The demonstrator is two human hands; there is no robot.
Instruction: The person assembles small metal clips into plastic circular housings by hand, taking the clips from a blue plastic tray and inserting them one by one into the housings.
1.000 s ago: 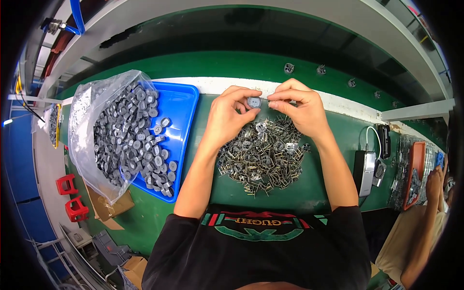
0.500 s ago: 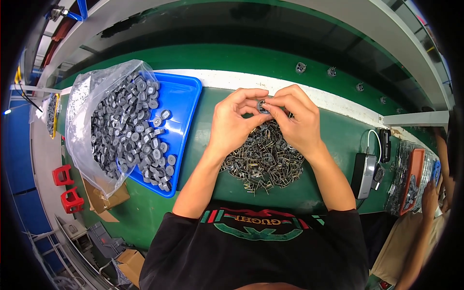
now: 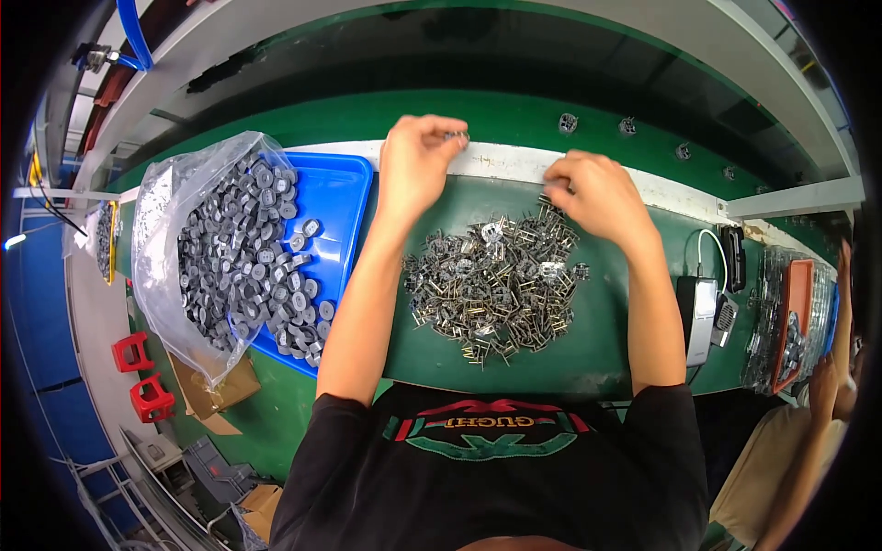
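Observation:
My left hand is raised over the white strip at the back of the bench. Its thumb and fingers pinch a small grey part, mostly hidden by the fingertips. My right hand is at the far right edge of a heap of small dark parts with brass-coloured metal pins. Its fingers are curled together, and whatever lies between them is hidden. Left of the heap, a clear plastic bag spills round grey caps onto a blue tray.
Several small round parts stand in a row on the green surface beyond the white strip. At right are a white-and-black device with a cable and a red-brown tray. Another person's arm shows at the far right.
My hands were together, holding a small round part between them. They have parted: the left moved up and left with a part, the right moved right to the heap's edge.

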